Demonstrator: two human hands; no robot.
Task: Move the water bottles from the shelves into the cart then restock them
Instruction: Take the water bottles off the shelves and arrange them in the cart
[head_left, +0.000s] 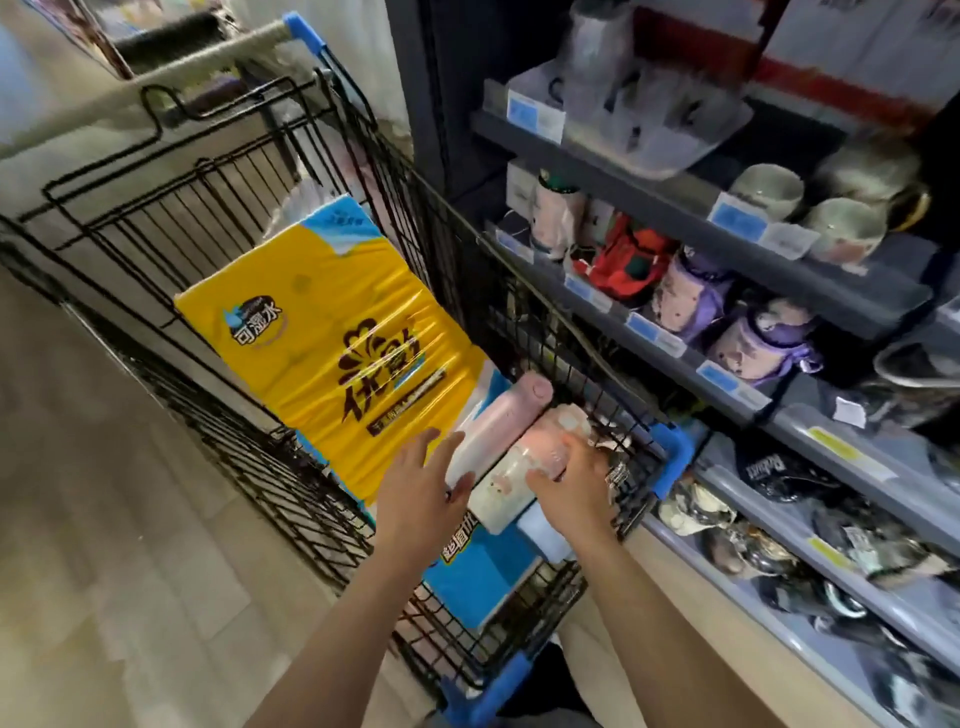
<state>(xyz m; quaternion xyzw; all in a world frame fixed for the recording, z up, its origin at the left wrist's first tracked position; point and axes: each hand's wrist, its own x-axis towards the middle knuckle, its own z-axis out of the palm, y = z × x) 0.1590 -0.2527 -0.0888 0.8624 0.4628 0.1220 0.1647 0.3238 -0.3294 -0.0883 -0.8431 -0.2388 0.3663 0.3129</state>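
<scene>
Store aisle: wire cart (291, 218), yellow tissue pack (332, 332) beside pink bottles (498, 415).

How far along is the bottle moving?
One plain pink bottle already lies in the black wire cart. The right hand grips a patterned pink bottle there; the left hand touches the plain one. Purple bottles remain shelved.

The cart (426, 270) holds two pink water bottles (498, 415) and one yellow pack (332, 353). Two hands (421, 483) reach in. On the middle shelf (649, 343) two purple bottles (691, 291) stand; above, three pale mugs (769, 192).
</scene>
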